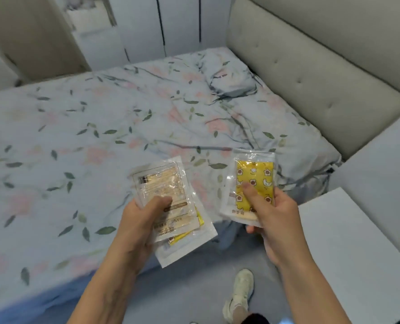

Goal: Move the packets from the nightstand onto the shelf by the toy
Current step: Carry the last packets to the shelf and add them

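1. Two hands up in front of you, both w/ packets, over the edge of the bed.
2. Your left hand is clamped on a stack of clear packets: thumb pressed on top, fingers hidden under. Top one shows beige contents w/ printed label; a yellow bit peeks out lower in the stack. Stack tilts, lower corner toward the floor.
3. Your right hand grips one packet: thumb on its front, fingers curled behind. Clear sleeve, yellow insert w/ cartoon flowers & stars. Held near upright, apart from the stack.
4. Nightstand sits just right of that hand, white top; no packets on the part in view.
5. Headboard runs along the right behind the bed; pillow lies near it.
6. Your shoe is on the floor, below & between the arms.
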`<state>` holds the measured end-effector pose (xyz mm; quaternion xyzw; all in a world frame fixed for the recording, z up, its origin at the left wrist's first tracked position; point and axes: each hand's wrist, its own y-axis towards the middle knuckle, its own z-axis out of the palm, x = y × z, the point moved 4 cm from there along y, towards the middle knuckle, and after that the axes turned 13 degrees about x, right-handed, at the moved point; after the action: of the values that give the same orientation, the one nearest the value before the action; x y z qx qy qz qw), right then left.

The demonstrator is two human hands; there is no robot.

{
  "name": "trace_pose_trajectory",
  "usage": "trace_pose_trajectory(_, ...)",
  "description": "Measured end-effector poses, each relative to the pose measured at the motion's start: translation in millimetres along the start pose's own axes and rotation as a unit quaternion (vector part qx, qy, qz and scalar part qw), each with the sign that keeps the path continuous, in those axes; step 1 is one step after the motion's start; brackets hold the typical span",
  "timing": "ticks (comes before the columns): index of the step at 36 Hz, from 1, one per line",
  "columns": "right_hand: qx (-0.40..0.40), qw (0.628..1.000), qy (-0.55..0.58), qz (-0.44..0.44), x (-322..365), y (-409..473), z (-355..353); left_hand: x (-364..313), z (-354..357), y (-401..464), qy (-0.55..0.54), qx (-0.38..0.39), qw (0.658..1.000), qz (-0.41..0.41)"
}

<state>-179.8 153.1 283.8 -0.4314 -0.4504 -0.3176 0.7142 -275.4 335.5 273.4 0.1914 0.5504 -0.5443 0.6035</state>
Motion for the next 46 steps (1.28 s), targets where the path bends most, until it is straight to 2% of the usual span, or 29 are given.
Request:
trace_pose_trajectory(7, 0.168, 0.984, -0.052, 0.007, 7.3, -57.6, 149.1, -63.6, -115.1, -133.7, -0.048, -0.106, 0.988, 0.105)
trace_pose_trajectory(18, 0.336, 0.933, -0.125, 0.019, 9.4, -104.5, 321.1, -110.0, -226.1, -270.0, -0.102, -0.272, 0.940, 0.181)
trace_pose_trajectory(23, 0.394, 0.907, -0.149, 0.004, -2.2, -104.2, 392.6, -125.2, -265.6, -290.9, -0.135, -0.303, 0.923, 0.194)
trace_pose_trajectory(30, 0.452, 0.881, -0.136, -0.002, -16.6, -78.6, 511.6, -170.5, -343.1, -277.9, -0.142, -0.339, 0.909, 0.197)
trace_pose_trajectory(37, 0.507, 0.851, -0.139, -0.007, -21.8, -58.4, 640.4, -218.9, -430.0, -289.2, -0.198, -0.416, 0.857, 0.229)
trace_pose_trajectory(46, 0.565, 0.810, -0.159, 0.019, -56.8, -74.4, 756.4, -233.2, -518.8, -334.9, -0.212, -0.491, 0.810, 0.240)
